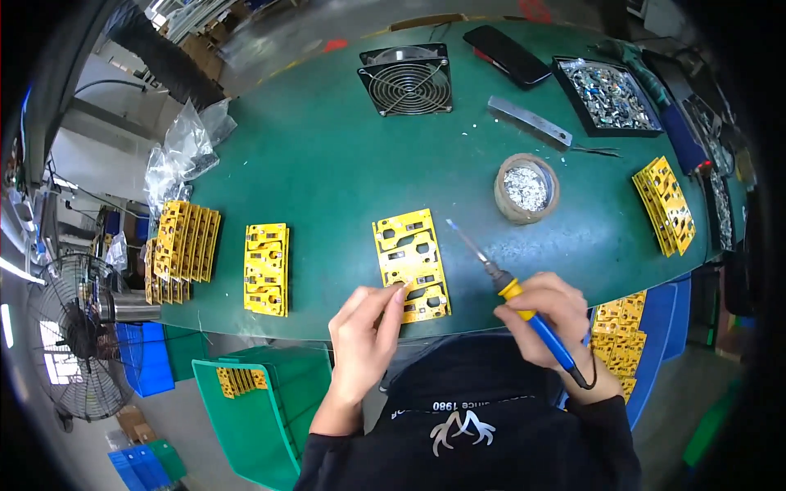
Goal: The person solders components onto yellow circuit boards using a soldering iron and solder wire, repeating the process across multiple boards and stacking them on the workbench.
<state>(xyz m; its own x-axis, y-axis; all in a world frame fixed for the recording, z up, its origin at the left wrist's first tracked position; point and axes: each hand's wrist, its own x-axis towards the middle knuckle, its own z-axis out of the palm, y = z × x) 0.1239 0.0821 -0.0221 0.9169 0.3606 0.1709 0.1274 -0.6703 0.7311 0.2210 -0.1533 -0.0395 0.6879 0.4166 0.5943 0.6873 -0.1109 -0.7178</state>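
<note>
My right hand [547, 319] is wrapped round a soldering iron [553, 342] with a blue and yellow handle. Its thin metal tip points up and left, just right of a yellow circuit board panel [403, 233] and apart from it. The panel lies flat on the green table in front of me and has dark cut-outs. Over its lower left edge, my left hand [364, 331] has thumb and fingers pressed together in a pinch. Whatever is between those fingertips is too small to make out.
Yellow panels [267, 270] lie to the left, beside a taller stack [187, 241]; another stack [664, 206] stands right. Ahead are a fan [407, 86], a round pot of pale bits [526, 190], tweezers [596, 151] and a parts tray [607, 94]. A green bin [237, 425] sits below the edge.
</note>
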